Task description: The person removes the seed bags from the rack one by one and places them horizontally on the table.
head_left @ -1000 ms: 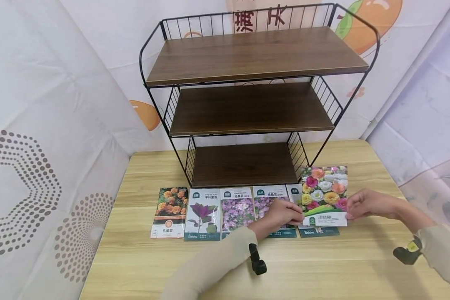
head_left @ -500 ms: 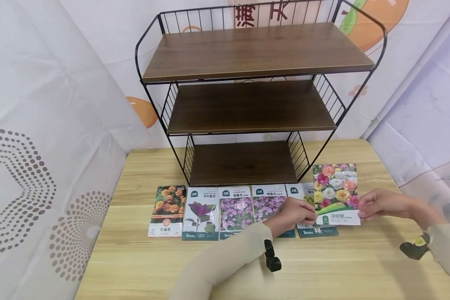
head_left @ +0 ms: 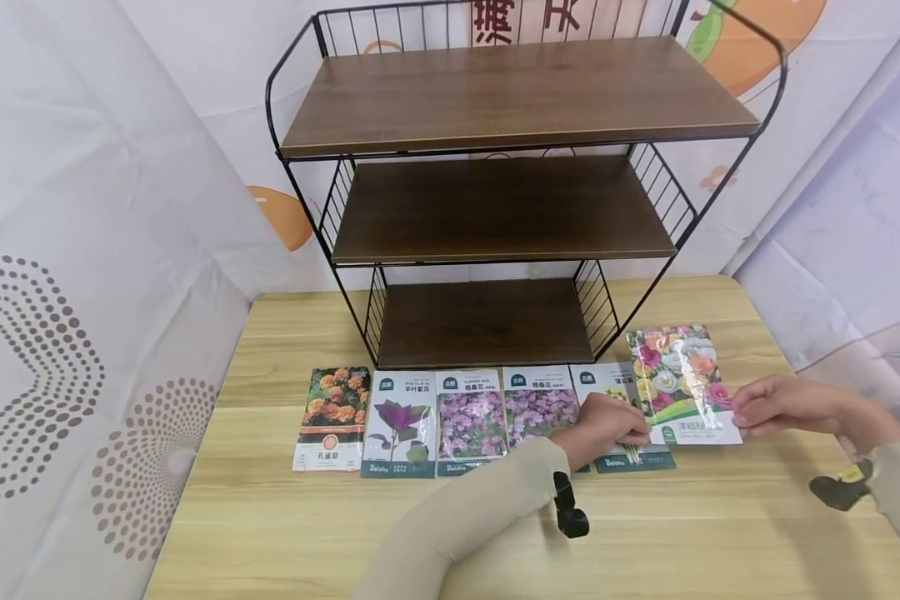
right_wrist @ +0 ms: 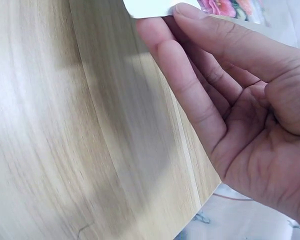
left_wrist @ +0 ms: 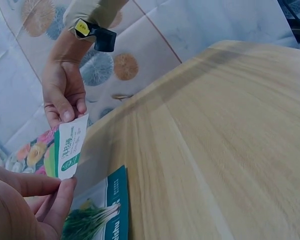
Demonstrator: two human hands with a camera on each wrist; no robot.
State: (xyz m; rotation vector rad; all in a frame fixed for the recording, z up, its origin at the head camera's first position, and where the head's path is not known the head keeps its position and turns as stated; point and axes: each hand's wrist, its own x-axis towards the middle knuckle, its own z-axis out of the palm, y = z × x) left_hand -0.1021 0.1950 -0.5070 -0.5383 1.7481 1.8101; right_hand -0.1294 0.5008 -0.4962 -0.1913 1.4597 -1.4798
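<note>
Both hands pinch one seed packet (head_left: 682, 387) with multicoloured blooms and a white lower band. My left hand (head_left: 609, 421) grips its lower left corner, and my right hand (head_left: 787, 406) holds its right edge. In the left wrist view the packet's white band (left_wrist: 71, 142) tilts between the two hands. Thumb and fingers of the right hand (right_wrist: 225, 85) pinch the packet's edge in the right wrist view. Partly under the held packet and left hand lies a dandelion seed packet (head_left: 633, 462) with a teal bottom strip.
Left of it on the wooden table (head_left: 495, 533) lie an orange marigold packet (head_left: 332, 421), a purple-leaf packet (head_left: 399, 425) and two pink-flower packets (head_left: 471, 425), in a row. Behind them stands a three-tier rack (head_left: 506, 208) with brown shelves and black wire sides.
The held packet has moved right, away from the row, and now leans back more. Both hands have moved right with it, uncovering more of the dandelion packet. The head view has shifted slightly.
</note>
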